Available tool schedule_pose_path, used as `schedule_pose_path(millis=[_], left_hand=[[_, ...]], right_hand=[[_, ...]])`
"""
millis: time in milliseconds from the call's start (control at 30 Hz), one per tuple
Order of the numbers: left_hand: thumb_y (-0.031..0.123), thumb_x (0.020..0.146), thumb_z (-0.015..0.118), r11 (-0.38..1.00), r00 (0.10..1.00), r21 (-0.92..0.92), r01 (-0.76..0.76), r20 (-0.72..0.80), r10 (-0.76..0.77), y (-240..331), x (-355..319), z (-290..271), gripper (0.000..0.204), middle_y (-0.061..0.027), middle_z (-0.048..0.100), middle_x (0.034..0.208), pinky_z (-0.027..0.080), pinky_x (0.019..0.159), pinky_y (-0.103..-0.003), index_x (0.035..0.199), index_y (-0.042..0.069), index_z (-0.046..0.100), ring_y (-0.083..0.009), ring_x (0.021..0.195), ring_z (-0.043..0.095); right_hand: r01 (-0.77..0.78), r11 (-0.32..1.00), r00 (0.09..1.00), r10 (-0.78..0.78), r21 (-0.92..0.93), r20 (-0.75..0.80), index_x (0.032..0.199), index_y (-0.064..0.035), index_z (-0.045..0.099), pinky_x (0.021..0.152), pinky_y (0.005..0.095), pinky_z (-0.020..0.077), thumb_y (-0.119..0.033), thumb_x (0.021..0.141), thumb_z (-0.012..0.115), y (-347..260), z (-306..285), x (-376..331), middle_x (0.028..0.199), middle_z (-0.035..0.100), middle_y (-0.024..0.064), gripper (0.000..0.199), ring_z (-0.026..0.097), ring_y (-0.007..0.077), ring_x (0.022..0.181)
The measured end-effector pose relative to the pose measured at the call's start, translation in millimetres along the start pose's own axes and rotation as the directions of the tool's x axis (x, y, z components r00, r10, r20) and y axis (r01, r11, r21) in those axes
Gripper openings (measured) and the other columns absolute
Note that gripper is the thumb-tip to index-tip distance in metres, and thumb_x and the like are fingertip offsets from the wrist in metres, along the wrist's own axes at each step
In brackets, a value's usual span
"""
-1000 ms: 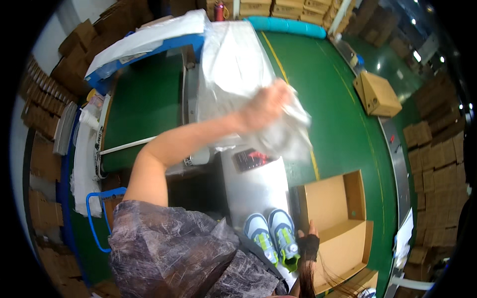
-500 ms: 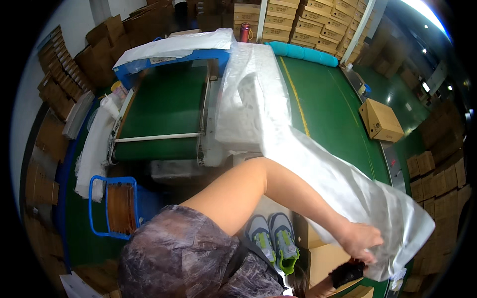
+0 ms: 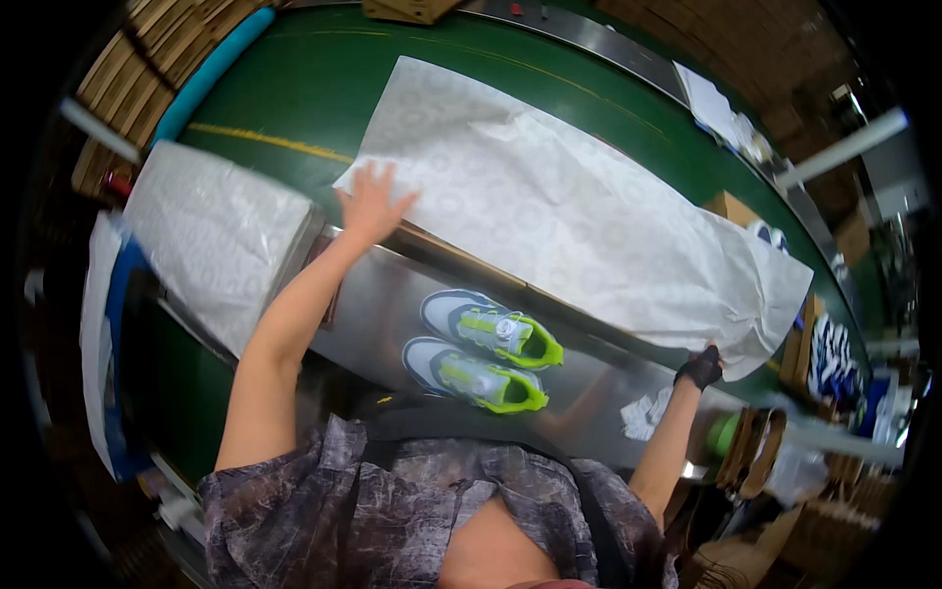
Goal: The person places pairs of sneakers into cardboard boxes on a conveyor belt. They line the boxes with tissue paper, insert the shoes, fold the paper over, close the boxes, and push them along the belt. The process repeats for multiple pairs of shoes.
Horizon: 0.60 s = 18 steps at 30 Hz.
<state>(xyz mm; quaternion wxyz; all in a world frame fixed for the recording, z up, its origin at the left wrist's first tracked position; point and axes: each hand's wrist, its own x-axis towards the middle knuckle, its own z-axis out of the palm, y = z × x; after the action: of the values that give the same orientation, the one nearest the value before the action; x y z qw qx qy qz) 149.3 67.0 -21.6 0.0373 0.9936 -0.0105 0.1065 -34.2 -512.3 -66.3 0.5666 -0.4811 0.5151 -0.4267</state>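
Note:
A large white sheet of wrapping paper (image 3: 549, 196) with a faint pattern lies spread over the green belt and over cardboard edges. At its left edge my left hand (image 3: 373, 204) is open, fingers spread. My right hand (image 3: 700, 367), in a black fingerless glove, pinches the sheet's near right edge, where the paper is crumpled; its fingertips are partly hidden. Between my arms, on a metal ledge (image 3: 589, 412), stands a pair of grey-white sneakers with lime green collars, one sneaker (image 3: 481, 319) beyond the other sneaker (image 3: 461, 368).
A stack of white paper (image 3: 211, 221) lies on the left. Crumpled white paper (image 3: 645, 414) rests near my right forearm. Boxed shoes (image 3: 832, 358) stand at the far right. Beyond the sheet runs the green belt (image 3: 324, 69), with a cardboard box (image 3: 407, 8) at its far edge.
My view has swung right. The sheet has come off the paper stack and now lies spread out in front of me. My left hand has moved to its left end and opened.

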Motion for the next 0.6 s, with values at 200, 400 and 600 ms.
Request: schedule_pose_path(millis=[200,400,600], left_hand=[[0.052,0.066,0.067,0.144,0.686,-0.678,0.721,0.668,-0.288,-55.9,44.2,49.3,0.086,-0.0206,0.037,0.128,0.032,0.093,-0.054,0.129,0.006,0.032,-0.0321,0.118,0.037],[0.023,0.076,0.067,-0.386,0.654,-0.562,0.731,0.738,0.166,-9.0,31.5,92.5,0.048,-0.0073,0.055,0.113,0.044,0.086,-0.037,0.116,0.003,0.048,-0.0226,0.102,0.053],[0.025,0.082,0.058,-0.089,0.788,-0.791,0.605,0.611,-0.068,40.5,-16.0,65.9,0.04,-0.0115,0.059,0.101,0.046,0.075,-0.032,0.108,-0.005,0.052,-0.0185,0.089,0.056]], right_hand=[[0.214,0.846,0.975,-0.217,-0.489,0.051,0.114,0.0079,0.042,0.077,0.0381,0.0389,-0.04,0.074,0.066,-8.3,-83.1,-42.7,0.095,0.051,0.0158,0.067,0.048,0.0285,0.086],[0.924,0.314,-0.215,-0.051,0.22,0.975,0.091,-0.004,0.054,0.083,0.0437,0.0381,-0.02,0.063,0.069,-36.5,-83.1,-268.8,0.093,0.055,0.0166,0.036,0.053,0.0306,0.09],[0.99,0.109,-0.104,0.185,0.085,0.977,0.095,-0.0039,0.056,0.089,0.0504,0.0309,-0.031,0.066,0.069,-14.6,-71.6,-313.3,0.086,0.059,0.0124,0.041,0.056,0.0295,0.085]])
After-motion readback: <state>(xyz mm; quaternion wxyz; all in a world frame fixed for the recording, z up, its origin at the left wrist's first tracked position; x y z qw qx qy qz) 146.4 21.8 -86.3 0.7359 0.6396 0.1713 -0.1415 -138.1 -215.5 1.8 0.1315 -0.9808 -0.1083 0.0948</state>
